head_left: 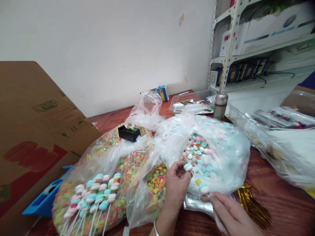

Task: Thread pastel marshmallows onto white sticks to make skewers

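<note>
My left hand (176, 183) pinches a blue-and-white marshmallow (188, 167) just in front of an opened plastic bag (226, 157) of pastel marshmallows. My right hand (231, 209) is closed on a white stick, whose upper end carries a marshmallow candy skewer (203, 187) with a yellow piece at its tip and a blue-and-white one below. Left of my hands, several finished-looking candy skewers (98, 193) lie on a clear bag of colourful ring candies (125, 173). More rings (157, 178) show through an opening beside my left wrist.
A black tape dispenser (129, 133) rests on the ring-candy bag; a blue one (44, 198) stands by a cardboard box (31, 131). Gold twist ties (253, 205) lie right of my hands. Behind are a metal flask (220, 105), clear plastic trays (192, 98) and a shelf rack (231, 42).
</note>
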Motion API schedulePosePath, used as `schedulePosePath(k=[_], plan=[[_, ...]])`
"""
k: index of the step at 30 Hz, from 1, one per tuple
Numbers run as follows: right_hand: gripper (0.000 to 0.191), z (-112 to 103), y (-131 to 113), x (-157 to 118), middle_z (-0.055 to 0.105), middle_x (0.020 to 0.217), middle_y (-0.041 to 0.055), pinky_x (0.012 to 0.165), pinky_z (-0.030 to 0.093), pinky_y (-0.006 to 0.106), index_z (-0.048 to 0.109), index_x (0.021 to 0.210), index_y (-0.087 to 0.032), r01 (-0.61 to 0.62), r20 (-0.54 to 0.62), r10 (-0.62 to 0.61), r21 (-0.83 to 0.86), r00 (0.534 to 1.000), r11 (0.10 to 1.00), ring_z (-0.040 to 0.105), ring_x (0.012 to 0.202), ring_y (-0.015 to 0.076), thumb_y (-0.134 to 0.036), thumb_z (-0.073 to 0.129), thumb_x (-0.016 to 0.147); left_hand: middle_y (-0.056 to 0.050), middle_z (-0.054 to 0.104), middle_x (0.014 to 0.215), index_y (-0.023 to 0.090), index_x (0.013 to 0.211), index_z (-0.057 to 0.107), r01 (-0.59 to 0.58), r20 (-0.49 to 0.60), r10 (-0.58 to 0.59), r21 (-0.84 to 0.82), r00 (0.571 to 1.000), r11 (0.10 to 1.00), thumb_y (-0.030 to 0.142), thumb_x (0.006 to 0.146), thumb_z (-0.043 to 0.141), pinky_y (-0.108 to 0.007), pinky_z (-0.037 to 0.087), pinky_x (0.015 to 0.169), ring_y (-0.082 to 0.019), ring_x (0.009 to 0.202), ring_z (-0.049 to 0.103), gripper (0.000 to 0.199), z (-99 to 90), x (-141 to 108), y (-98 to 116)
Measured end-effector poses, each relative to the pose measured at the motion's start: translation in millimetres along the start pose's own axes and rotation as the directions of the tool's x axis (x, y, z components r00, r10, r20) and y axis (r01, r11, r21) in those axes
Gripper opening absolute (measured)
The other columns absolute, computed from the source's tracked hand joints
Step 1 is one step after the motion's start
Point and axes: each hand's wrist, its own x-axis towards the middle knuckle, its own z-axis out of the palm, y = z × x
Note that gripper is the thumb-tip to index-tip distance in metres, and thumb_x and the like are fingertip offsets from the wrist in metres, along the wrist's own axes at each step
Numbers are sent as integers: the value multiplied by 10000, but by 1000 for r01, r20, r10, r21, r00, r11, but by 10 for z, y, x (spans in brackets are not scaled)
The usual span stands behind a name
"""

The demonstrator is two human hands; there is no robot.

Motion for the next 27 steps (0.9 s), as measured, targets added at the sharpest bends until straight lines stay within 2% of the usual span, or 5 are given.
schedulePosePath(k=[5,10,18,22,27], plan=[[506,205,152,26,538,492,-2,390,414,213,687,807,-232,-56,-28,58,81,998,995,492,432,149,-631,388,889,-63,728,867,167,914,654,-37,32,36,44,999,998,154,735,662,-271,509,748,-192,813,666,180,1,-29,-18],[396,268,165,67,639,717,37,654,512,228,632,798,-224,-33,-23,38,166,999,986,593,674,177,-575,468,880,-76,724,896,169,945,667,-55,60,49,104,997,993,120,760,608,-292,513,759,-203,817,662,200,-20,-79,-64],[348,275,146,251,616,708,15,650,452,261,510,747,-238,57,134,-33,-179,990,982,577,693,186,-456,327,947,-85,712,1071,225,1174,646,-142,114,107,368,988,919,151,851,542,-304,500,832,-221,920,662,348,-242,-384,-112],[328,317,273,288,611,688,11,608,387,290,485,795,-252,75,153,-14,-400,988,913,573,648,201,-418,264,970,-113,671,1169,225,1315,553,-163,32,208,739,978,654,138,886,482,-370,437,951,-251,1058,611,444,-698,-301,-58],[336,356,304,275,646,716,17,610,389,285,505,817,-259,103,219,-11,-410,976,906,612,670,207,-412,254,980,-112,645,1089,178,1025,663,-154,124,206,978,971,138,23,837,432,-419,403,953,-277,1086,536,336,-1086,-93,-55]])
